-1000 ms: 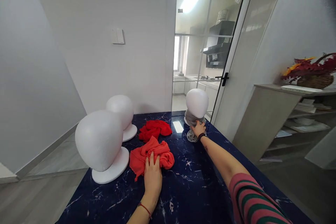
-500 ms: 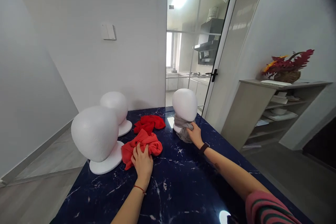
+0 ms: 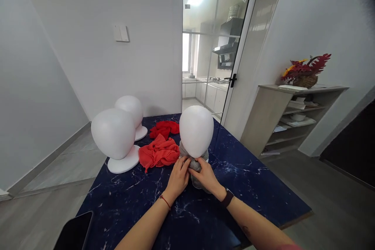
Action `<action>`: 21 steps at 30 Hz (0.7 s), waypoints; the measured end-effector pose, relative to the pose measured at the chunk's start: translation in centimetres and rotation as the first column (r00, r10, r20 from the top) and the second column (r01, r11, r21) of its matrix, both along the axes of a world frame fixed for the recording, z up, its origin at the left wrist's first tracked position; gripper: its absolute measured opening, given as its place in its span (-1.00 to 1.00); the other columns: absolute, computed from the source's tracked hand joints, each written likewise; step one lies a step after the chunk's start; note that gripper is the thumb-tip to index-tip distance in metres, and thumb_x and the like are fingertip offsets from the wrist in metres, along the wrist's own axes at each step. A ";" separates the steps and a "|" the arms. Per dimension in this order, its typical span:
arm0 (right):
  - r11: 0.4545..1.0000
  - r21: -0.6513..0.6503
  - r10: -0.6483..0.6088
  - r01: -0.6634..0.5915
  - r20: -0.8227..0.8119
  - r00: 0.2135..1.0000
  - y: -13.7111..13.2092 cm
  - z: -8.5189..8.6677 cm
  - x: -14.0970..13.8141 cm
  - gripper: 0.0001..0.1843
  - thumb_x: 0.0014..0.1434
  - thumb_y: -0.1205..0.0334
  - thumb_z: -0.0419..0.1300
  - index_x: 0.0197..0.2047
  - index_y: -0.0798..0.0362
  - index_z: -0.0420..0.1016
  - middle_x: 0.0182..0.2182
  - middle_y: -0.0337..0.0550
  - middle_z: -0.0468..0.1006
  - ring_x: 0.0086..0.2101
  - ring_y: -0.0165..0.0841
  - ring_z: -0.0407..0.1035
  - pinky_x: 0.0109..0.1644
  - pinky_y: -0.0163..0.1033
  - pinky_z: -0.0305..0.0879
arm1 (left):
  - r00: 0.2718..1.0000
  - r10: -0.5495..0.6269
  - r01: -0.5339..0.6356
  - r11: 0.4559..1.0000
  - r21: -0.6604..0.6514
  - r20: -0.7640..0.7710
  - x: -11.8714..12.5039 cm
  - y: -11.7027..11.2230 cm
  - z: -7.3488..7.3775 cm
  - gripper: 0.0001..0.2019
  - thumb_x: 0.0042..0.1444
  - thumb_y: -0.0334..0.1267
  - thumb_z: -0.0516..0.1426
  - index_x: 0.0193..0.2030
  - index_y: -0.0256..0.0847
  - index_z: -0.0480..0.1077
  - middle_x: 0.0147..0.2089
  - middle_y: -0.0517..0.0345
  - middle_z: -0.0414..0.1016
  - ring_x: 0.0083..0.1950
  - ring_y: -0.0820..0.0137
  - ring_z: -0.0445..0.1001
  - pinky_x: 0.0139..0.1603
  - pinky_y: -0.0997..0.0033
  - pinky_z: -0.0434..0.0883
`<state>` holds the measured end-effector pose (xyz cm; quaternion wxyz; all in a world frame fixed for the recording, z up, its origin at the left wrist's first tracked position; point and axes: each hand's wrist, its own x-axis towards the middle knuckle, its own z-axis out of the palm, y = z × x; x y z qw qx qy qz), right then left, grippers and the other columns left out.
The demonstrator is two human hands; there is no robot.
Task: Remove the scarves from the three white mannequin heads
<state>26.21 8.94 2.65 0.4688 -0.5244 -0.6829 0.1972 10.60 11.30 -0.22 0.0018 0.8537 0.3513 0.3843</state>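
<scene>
A white foam mannequin head point(image 3: 197, 131) stands close in front of me on the dark blue marbled table point(image 3: 187, 218). Around its neck is a grey scarf point(image 3: 195, 165), bunched at the front, with its lower part hanging onto the tabletop. My left hand point(image 3: 179, 175) pinches the scarf at the front left of the neck. On the other side my right hand point(image 3: 206, 175) grips the same fabric, fingers bent, the two hands nearly touching. Left of them lie a crumpled coral-red scarf point(image 3: 159, 152) and, behind it, a darker red scarf point(image 3: 164, 129).
Two more white foam heads, a nearer one point(image 3: 113, 134) and a farther one point(image 3: 129, 110), stand at the table's left. A black phone point(image 3: 74, 232) is at the lower left. Beyond the table are a glass door point(image 3: 216, 47) and a shelf unit point(image 3: 275, 117) with a flower basket point(image 3: 306, 81).
The mannequin head with the grey scarf has come nearer to me. My left hand has left the coral-red scarf and joined my right hand at the grey scarf. The phone has come into view.
</scene>
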 end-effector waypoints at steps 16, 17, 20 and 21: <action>0.992 -0.091 0.115 -0.090 0.323 0.939 1.5 0.9 7.7 -0.69 0.05 -0.03 0.24 -0.35 0.07 0.57 -0.39 -0.14 0.55 -0.39 -0.34 0.37 -0.30 -0.29 0.22 | 0.997 0.079 -0.080 0.996 -0.027 -0.006 -1.6 1.2 1.3 -0.85 0.01 -0.47 0.14 -0.27 -0.18 0.40 -0.09 0.04 0.44 -0.01 0.21 0.31 0.00 0.16 0.34; 0.994 -0.049 0.103 -0.093 0.315 0.943 1.4 1.1 7.8 -0.67 0.08 -0.05 0.22 -0.40 0.07 0.56 -0.39 -0.14 0.54 -0.39 -0.34 0.37 -0.30 -0.29 0.23 | 0.999 0.054 -0.054 0.998 -0.020 -0.001 -1.7 1.2 1.3 -0.85 0.03 -0.46 0.13 -0.25 -0.18 0.40 -0.10 0.05 0.45 -0.02 0.22 0.31 0.01 0.17 0.34; 0.988 0.097 0.086 -0.117 0.283 0.955 0.7 1.4 6.7 -0.61 0.14 -0.10 0.16 -0.47 0.04 0.54 -0.38 -0.14 0.53 -0.34 -0.34 0.39 -0.21 -0.25 0.25 | 1.000 0.005 -0.005 1.000 -0.005 -0.004 -1.8 1.3 1.3 -0.83 0.10 -0.42 0.09 -0.17 -0.18 0.42 -0.11 0.06 0.46 -0.04 0.24 0.31 0.02 0.17 0.32; 0.983 0.137 0.076 -0.120 0.293 0.953 0.5 1.3 5.9 -0.62 0.14 -0.09 0.16 -0.46 0.02 0.55 -0.36 -0.14 0.54 -0.31 -0.33 0.40 -0.17 -0.23 0.25 | 1.000 0.000 0.000 1.000 -0.005 -0.005 -1.8 1.3 1.2 -0.82 0.12 -0.40 0.08 -0.15 -0.17 0.42 -0.11 0.05 0.46 -0.04 0.25 0.31 0.01 0.17 0.32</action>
